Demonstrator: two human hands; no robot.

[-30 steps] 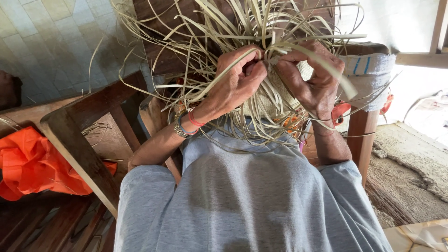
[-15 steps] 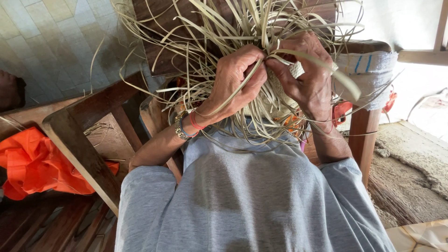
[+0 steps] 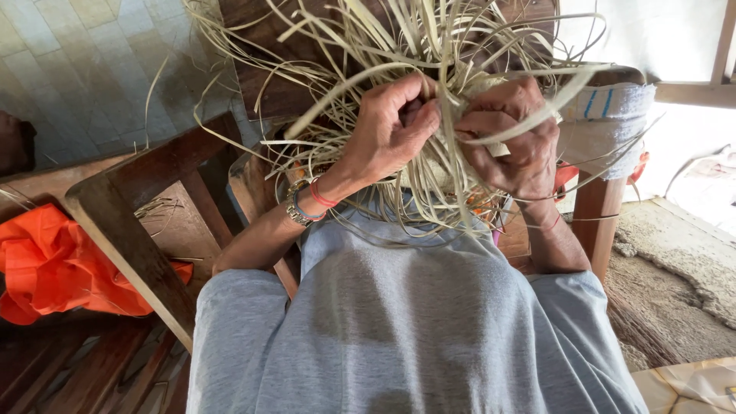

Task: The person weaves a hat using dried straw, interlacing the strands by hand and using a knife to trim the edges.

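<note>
A loose bundle of pale straw-coloured strips (image 3: 368,69) fans out in front of me, above my grey-shirted chest. My left hand (image 3: 391,130), with a metal watch and red and blue bands at the wrist, is closed around strips near the bundle's middle. My right hand (image 3: 514,142) grips the same strips right beside it; the two hands nearly touch. One broad strip (image 3: 567,84) curves over my right hand's knuckles. What lies between the palms is hidden by fingers and strips.
A wooden chair arm (image 3: 130,222) slants at my left, with orange cloth (image 3: 54,268) beyond it. A white cloth with blue stripes (image 3: 613,115) drapes a wooden post at the right. Tiled floor lies far left, a rough mat (image 3: 675,268) at the right.
Both hands have drawn closer together and risen slightly in view, tightening on the strips. The broad strip now bends across my right hand.
</note>
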